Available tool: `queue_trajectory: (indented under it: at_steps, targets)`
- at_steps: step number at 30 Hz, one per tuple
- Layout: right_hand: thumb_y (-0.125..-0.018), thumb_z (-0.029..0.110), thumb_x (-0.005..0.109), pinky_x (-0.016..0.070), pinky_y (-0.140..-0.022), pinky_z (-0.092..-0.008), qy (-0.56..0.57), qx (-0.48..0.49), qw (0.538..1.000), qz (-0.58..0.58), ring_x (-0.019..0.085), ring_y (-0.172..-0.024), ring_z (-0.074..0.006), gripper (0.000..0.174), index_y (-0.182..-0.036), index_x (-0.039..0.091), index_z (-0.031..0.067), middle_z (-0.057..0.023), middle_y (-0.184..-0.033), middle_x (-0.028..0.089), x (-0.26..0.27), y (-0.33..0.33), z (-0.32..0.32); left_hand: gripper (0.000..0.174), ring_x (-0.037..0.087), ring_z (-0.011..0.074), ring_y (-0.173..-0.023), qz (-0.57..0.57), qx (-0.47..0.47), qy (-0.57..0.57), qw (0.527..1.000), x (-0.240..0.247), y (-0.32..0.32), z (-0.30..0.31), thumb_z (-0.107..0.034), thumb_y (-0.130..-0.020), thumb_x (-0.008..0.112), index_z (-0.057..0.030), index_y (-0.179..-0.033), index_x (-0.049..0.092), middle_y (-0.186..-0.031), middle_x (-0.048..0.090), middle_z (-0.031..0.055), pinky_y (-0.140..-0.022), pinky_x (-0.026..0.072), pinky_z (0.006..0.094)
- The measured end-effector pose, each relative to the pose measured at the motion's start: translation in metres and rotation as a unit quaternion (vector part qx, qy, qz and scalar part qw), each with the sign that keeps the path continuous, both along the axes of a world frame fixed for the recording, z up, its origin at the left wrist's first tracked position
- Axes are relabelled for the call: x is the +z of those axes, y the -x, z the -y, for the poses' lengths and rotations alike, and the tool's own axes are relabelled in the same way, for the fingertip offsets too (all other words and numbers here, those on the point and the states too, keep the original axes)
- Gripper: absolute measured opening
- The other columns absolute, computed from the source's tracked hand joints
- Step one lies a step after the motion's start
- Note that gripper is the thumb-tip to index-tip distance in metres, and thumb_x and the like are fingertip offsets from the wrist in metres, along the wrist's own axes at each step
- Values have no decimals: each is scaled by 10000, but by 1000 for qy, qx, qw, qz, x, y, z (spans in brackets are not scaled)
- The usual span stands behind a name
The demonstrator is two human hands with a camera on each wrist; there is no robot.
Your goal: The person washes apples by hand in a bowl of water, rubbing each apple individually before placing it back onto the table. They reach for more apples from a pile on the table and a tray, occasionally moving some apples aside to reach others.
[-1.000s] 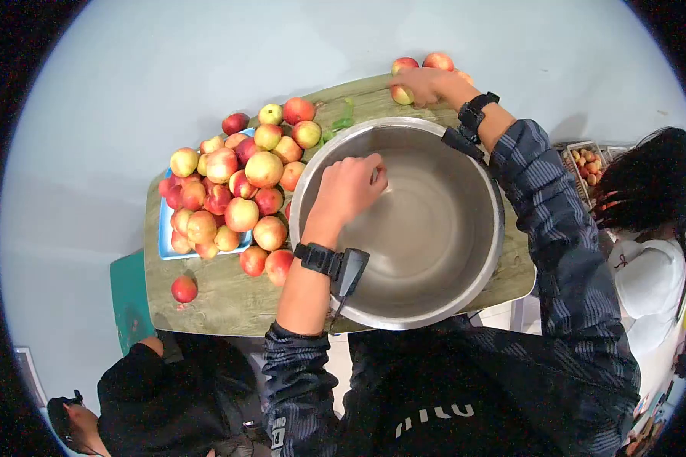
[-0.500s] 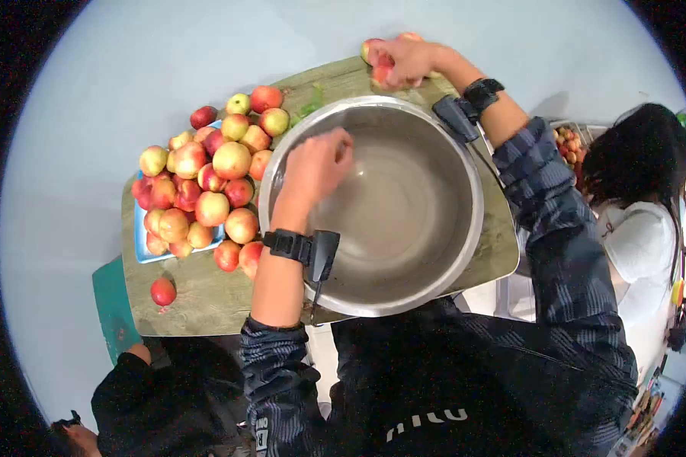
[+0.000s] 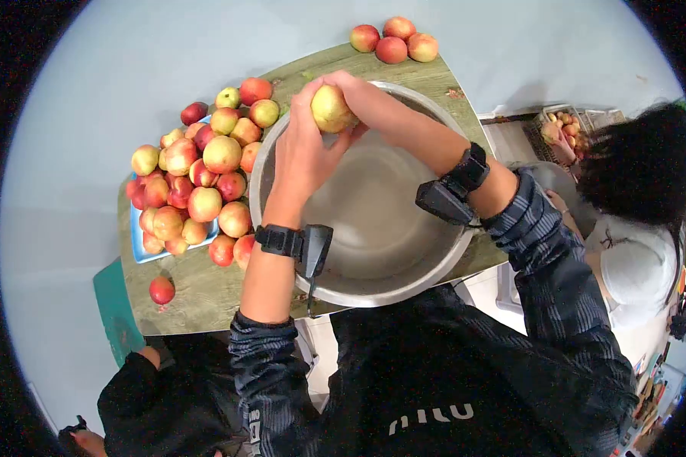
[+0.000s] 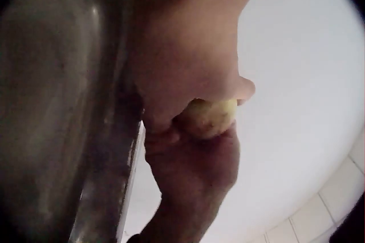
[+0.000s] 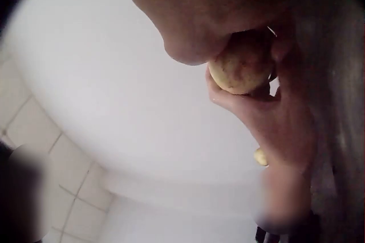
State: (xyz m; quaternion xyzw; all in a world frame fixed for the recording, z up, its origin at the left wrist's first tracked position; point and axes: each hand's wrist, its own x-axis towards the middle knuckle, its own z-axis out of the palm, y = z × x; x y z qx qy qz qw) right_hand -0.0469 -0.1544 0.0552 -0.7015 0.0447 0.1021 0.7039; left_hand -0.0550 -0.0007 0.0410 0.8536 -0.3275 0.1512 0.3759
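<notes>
One yellow fruit is held by two hands over the far rim of one metal basin. Left hand is curled round it from one side, right hand from the other; grip of both: clamped on the fruit, w/ fingers bent about its sides. Two black straps are worn, 1 per wrist.

The basin is set on the tabletop. To its left, a fruit pile, red & yellow, is heaped on & around one blue tray; approx. 25+ pcs are seen, exact no. hidden by overlap. One lone red fruit is placed apart, nr. the tabletop's left end. Four loose fruits are grouped at the far edge, beyond the basin.

Two other people are seen in bkgd.: one person in black, lower left, & one person in white, at right, by whom a basket w/ several more fruits is neighbored; their no. can't be told.
</notes>
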Motion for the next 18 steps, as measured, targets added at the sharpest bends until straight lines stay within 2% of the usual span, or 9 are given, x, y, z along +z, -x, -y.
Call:
queue_trajectory:
  at_steps: [2,3,4,5,6,7,10,14,18]
  targets:
    - [-953,492,401,482,-608,-333,-17,3,999,-46,631,-794,-189,475,-1049,627,84,-70,-961,653,-21,-11,-3,836,623,381,-1103,-13,32,-62,997,5,-1,-2,-209,-687,851,-74,-1380,402,-1227,605,218,-903,517,457]
    - [-957,454,396,504,-650,-380,55,54,996,-51,650,-800,-237,469,-1090,614,60,-102,-1009,666,-22,-8,4,818,636,384,-1075,-34,52,-115,991,12,5,-1,-233,-681,845,-75,-1365,425,-1178,636,218,-888,522,457]
    - [-950,448,392,514,-694,-428,217,49,974,50,661,-827,-287,480,-1068,632,49,-143,-991,676,-28,-6,7,801,649,388,-1047,-56,73,-168,981,16,9,-2,-257,-675,840,-77,-1350,448,-1130,666,217,-873,526,457]
    - [-943,442,388,524,-738,-477,371,42,916,150,673,-854,-338,492,-1046,649,39,-184,-972,686,-37,-6,8,710,700,379,-808,-18,83,-222,971,7,5,-3,-419,-669,788,-90,-1235,514,-889,719,164,-708,553,466]
    - [-935,435,383,534,-782,-525,510,34,824,245,685,-881,-388,504,-1024,667,28,-225,-954,697,-42,-6,8,681,703,366,-809,-44,85,-278,956,7,4,-3,-442,-677,776,-80,-1205,544,-875,719,164,-712,553,462]
    - [-917,421,428,515,-855,-538,394,38,905,154,664,-929,-442,492,-991,702,20,-266,-991,685,-42,-15,11,658,706,354,-810,-70,87,-332,937,7,4,-3,-466,-686,764,-70,-1176,574,-861,720,164,-717,554,459]
    - [-904,414,467,516,-888,-522,356,38,930,83,665,-948,-439,476,-950,717,12,-264,-1007,686,-41,-14,12,611,710,338,-795,-108,89,-410,901,4,6,-3,-531,-710,731,-48,-1074,642,-823,720,161,-714,556,449]
    - [-890,399,517,519,-879,-493,425,75,898,89,667,-954,-410,426,-933,718,26,-234,-977,696,-38,-6,6,552,700,349,-775,-120,102,-397,904,-10,2,-3,-520,-730,730,-38,-992,677,-866,703,167,-710,559,438]
    - [-883,359,548,516,-842,-462,468,87,877,67,668,-938,-355,342,-928,702,57,-171,-964,705,-34,0,-2,492,692,328,-834,2,42,-301,953,-59,-2,-9,-458,-751,740,-42,-1004,673,-965,656,161,-722,562,428]
